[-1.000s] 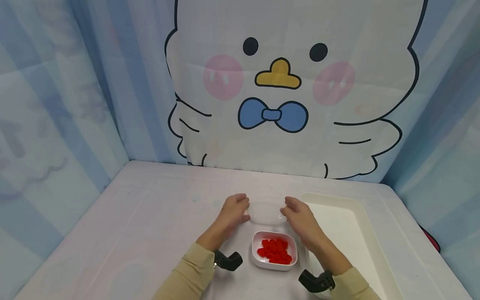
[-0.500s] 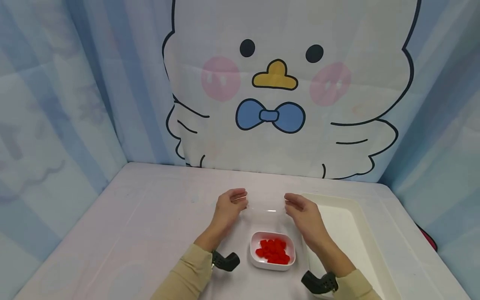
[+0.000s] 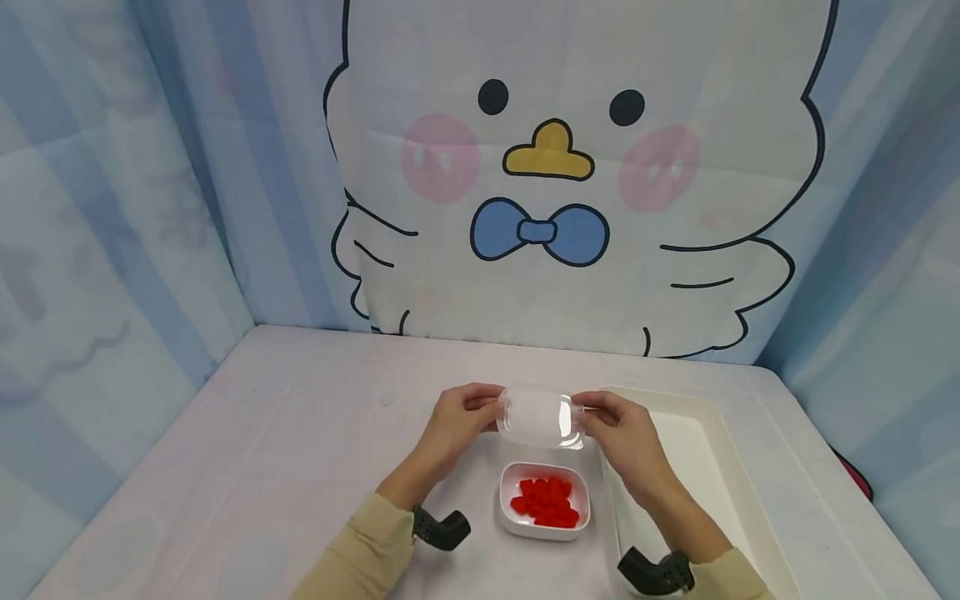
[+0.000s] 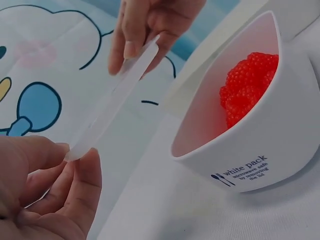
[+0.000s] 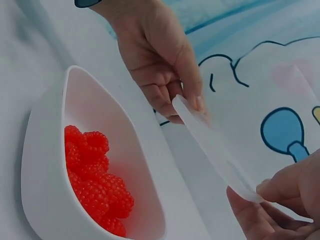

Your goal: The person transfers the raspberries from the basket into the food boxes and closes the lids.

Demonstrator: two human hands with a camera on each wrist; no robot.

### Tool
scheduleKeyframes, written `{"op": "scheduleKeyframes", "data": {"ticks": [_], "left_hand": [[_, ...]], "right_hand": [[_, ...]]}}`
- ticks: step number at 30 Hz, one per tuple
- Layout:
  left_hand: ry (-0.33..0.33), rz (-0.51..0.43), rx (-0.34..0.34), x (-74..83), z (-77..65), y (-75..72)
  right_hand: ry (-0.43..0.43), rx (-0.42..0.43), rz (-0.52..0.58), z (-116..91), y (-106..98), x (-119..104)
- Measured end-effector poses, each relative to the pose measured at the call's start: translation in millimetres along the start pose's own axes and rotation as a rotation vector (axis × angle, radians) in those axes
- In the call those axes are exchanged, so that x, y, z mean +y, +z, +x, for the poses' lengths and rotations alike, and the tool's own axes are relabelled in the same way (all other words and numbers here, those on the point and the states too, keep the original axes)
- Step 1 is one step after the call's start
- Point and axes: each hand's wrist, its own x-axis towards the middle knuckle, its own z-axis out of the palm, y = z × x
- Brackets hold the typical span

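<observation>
A clear plastic lid is held up between the two hands, just beyond a white container. My left hand pinches its left end between thumb and fingers; my right hand pinches the right end. In the left wrist view the lid appears edge-on and tilted, above the table. The white container stands uncovered on the table, with several red raspberries inside. Blue lettering "white pack" marks its side.
A long cream tray lies flat at the right, partly under my right forearm. A cartoon-printed curtain hangs behind the table's back edge, with more curtain at both sides.
The lid has been raised and tilted so its face catches the light. Both hands now grip its ends, where half a second ago the fingers were straighter. The container stays put.
</observation>
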Motion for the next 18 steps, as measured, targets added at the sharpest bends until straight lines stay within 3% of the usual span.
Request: {"op": "scheduleKeyframes", "data": {"ticks": [8, 18], "left_hand": [[0.004, 0.127, -0.081, 3.7, -15.1, -2.4], [-0.01, 0.219, -0.152, 1.7, -29.9, -3.8]], "right_hand": [[0.027, -0.045, -0.034, -8.6, -6.0, 4.2], [-0.043, -0.12, -0.106, -20.6, -7.6, 10.5]]}}
